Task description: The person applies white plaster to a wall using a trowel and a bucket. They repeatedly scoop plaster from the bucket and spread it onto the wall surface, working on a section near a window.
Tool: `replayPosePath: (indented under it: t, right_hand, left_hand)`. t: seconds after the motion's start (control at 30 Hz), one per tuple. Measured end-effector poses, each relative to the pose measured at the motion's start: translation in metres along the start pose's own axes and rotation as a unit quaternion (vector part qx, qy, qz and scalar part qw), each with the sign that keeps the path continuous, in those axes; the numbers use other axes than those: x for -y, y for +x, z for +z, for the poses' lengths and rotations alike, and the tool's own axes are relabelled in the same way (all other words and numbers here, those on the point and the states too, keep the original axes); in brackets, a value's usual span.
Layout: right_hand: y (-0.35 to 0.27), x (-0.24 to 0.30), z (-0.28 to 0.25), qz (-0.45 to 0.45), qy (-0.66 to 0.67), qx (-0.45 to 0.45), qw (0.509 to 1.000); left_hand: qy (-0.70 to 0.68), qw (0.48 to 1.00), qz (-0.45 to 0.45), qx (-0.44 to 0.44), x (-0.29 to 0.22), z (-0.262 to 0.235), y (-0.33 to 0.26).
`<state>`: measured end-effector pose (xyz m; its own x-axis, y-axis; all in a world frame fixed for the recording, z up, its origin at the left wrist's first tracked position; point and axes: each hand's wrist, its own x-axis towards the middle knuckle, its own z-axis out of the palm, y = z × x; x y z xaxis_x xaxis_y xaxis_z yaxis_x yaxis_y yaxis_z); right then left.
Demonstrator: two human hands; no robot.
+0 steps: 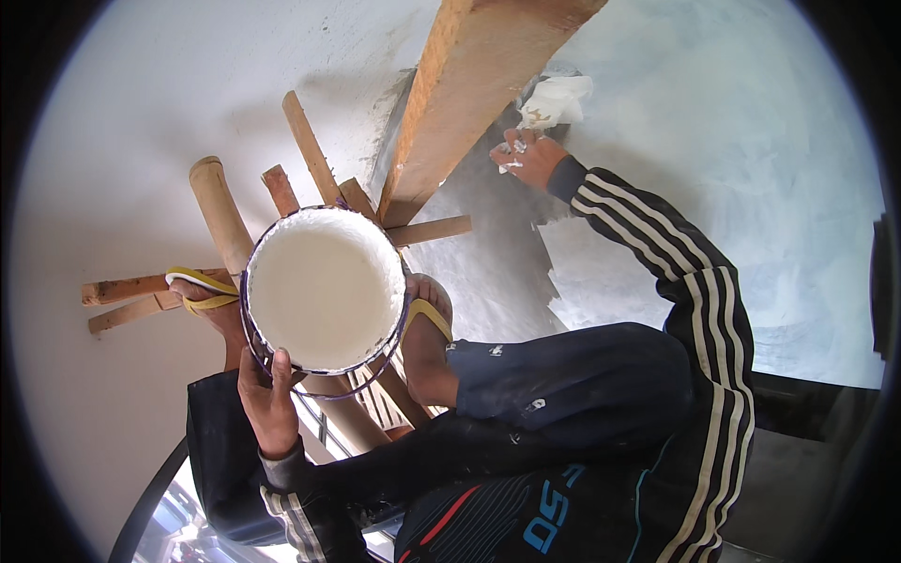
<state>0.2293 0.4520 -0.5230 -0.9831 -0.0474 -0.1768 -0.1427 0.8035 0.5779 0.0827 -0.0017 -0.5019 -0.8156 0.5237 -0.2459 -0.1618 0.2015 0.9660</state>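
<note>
My left hand (270,399) grips the near rim of a round bucket (246,324), thumb over the edge. Smooth off-white putty (324,286) fills its inside and coats the upper wall. Stretched out to the upper right, my right hand (532,159) has curled fingers smeared with white. It is closed on what looks like a putty knife (556,101), held at the wall with a white lump on it. The handle is hidden by my fingers. Around the tool the wall is bare grey (493,253); white coating (751,188) covers the surface to the right.
A thick wooden beam (479,84) slants between my hands. Wooden pieces and a bamboo pole (221,211) stick out beyond the bucket. My sandalled feet (427,328) rest on either side of the bucket, on the wood. Slats and a gap show below.
</note>
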Motion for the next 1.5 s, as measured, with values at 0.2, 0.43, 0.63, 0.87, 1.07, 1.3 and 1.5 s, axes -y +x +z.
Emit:
replayPosePath:
  t: [0.2, 0.43, 0.63, 0.87, 1.07, 1.3, 1.5]
  right_hand:
    - [-0.012, 0.027, 0.049, -0.009, 0.066, 0.01, 0.998]
    - [-0.018, 0.049, 0.07, 0.078, 0.121, -0.034, 0.989]
    - [-0.011, 0.007, 0.039, 0.207, 0.161, -0.009, 0.965]
    - [0.006, -0.092, -0.008, 0.285, -0.021, -0.112, 0.952]
    - [0.006, -0.122, -0.057, 0.311, -0.094, -0.217, 0.92]
    - [0.005, -0.092, 0.022, 0.313, 0.04, -0.065, 0.947]
    - [0.003, -0.094, 0.059, 0.314, 0.046, -0.053, 0.947]
  left_hand:
    - [-0.05, 0.998, -0.028, -0.005, 0.019, -0.005, 0.002]
    - [-0.017, 1.0, -0.01, -0.014, 0.023, -0.007, 0.002]
    - [-0.011, 0.999, -0.034, -0.008, 0.026, -0.007, 0.003]
    - [-0.04, 0.985, -0.067, -0.156, 0.043, -0.004, -0.001]
    - [-0.056, 0.983, -0.097, -0.143, 0.037, -0.005, -0.001]
    - [-0.061, 0.996, -0.06, -0.04, 0.04, -0.013, 0.004]
    - [-0.043, 0.998, -0.024, -0.032, 0.042, -0.01, 0.006]
